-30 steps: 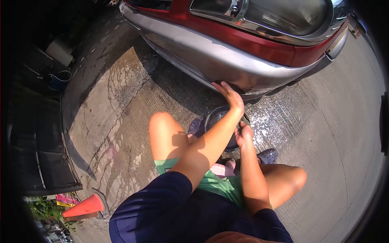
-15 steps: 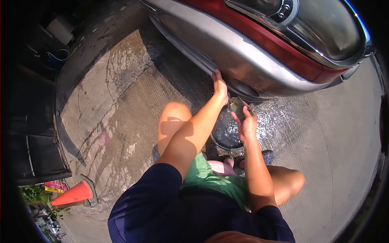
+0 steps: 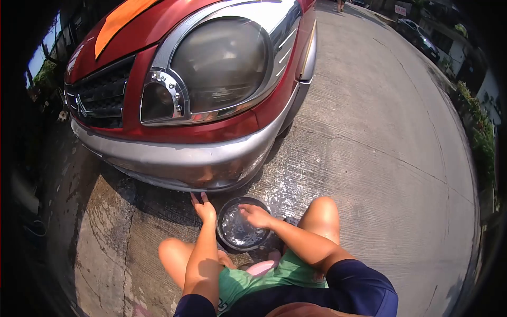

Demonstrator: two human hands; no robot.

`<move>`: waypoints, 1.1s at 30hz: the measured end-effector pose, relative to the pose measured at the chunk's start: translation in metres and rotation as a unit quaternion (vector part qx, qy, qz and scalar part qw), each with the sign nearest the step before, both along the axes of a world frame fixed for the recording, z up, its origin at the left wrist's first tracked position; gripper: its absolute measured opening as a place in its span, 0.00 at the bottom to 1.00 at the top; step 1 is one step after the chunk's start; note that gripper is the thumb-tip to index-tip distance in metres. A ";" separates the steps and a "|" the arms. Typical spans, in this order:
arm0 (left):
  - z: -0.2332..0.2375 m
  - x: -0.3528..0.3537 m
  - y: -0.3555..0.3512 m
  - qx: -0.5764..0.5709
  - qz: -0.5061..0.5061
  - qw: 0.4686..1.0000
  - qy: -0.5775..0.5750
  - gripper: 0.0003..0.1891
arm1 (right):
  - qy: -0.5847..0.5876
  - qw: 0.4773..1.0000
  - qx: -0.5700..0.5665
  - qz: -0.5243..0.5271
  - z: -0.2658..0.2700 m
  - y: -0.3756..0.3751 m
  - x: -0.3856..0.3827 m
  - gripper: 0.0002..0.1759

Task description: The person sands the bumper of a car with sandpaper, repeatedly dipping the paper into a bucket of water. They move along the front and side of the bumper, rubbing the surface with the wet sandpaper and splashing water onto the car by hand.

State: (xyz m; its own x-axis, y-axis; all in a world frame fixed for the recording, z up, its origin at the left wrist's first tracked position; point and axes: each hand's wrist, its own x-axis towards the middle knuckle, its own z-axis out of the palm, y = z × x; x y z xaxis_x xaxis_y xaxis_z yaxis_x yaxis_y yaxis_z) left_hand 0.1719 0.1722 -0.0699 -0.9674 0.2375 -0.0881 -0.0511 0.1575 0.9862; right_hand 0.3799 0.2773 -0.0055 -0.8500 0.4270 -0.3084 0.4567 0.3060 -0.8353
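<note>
The silver front bumper (image 3: pixel 174 164) of a red vehicle spans the upper left, its lower skirt in shade. My left hand (image 3: pixel 205 210) is open, its fingers apart and their tips at the bumper's bottom edge. To the right, a round dark basin (image 3: pixel 219 232) of foamy water (image 3: pixel 237 232) sits on the wet ground in front of my feet. Over the basin reaches my right hand (image 3: pixel 257 216), fingers loosely extended above the water. No object shows in either hand.
Above the bumper are a large cloudy headlight (image 3: pixel 222 63), a dark grille (image 3: pixel 103 95) and an orange cloth or panel (image 3: pixel 119 24) on the hood. Wet concrete (image 3: pixel 296 174) surrounds the basin. A dark car (image 3: pixel 420 39) stands far off at right.
My view has swung up and right, showing more of the vehicle. My right hand held a flat dark sponge-like piece beside the bumper; now it is over the basin and that piece is out of sight.
</note>
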 end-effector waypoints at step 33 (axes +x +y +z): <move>-0.091 0.019 0.001 -0.420 -0.656 0.502 -0.376 0.23 | -0.245 0.962 -0.080 0.091 -0.228 -0.032 -0.089 0.19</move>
State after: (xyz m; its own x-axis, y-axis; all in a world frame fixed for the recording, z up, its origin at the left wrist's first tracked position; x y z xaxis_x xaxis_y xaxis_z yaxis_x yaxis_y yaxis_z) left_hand 0.1905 0.1729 -0.1610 0.3552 0.2008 -0.9130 0.3326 0.8856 0.3242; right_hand 0.2904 0.2455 -0.2336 -0.6413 0.1982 -0.7413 0.7593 0.3030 -0.5759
